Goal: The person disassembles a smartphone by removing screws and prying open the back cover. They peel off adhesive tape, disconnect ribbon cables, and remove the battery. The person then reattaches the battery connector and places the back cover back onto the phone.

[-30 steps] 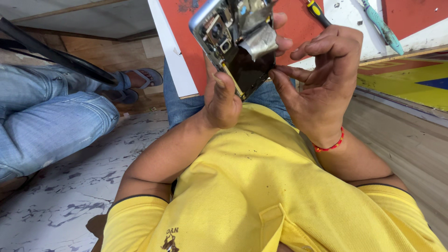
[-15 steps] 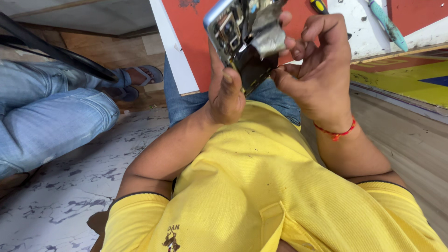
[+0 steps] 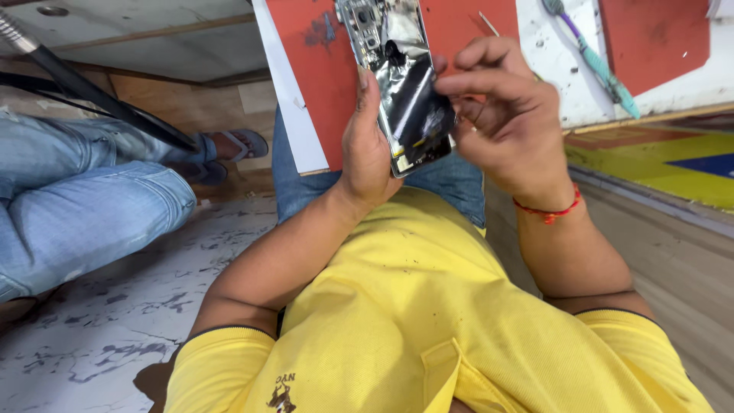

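Two hands are working on one opened phone (image 3: 397,84) in the head view, the only view there is. Your left hand (image 3: 367,153) is cradling it from the side, thumb lying along its left edge and the other fingers hidden behind it, so I cannot tell how firmly they are gripping. Your right hand (image 3: 505,115) is reaching in from the other side, thumb and forefinger (image 3: 459,82) pressed together and pinching the edge of the dark, shiny foil sheet (image 3: 413,99) that is lying over the phone's insides.

My worry is that the foil is looking thin and creased; pulling at an angle could tear it or tug whatever is sitting beneath your fingertips. With the phone propped in the air above your lap, a sharp pull could also be twisting it out of the left palm and dropping it.

Beyond your fingertips, a red mat (image 3: 321,84) is lying on the bench, with a green-handled tool (image 3: 592,61) well off to the right. Another person's jeans-clad legs (image 3: 84,206) are resting far to your left.
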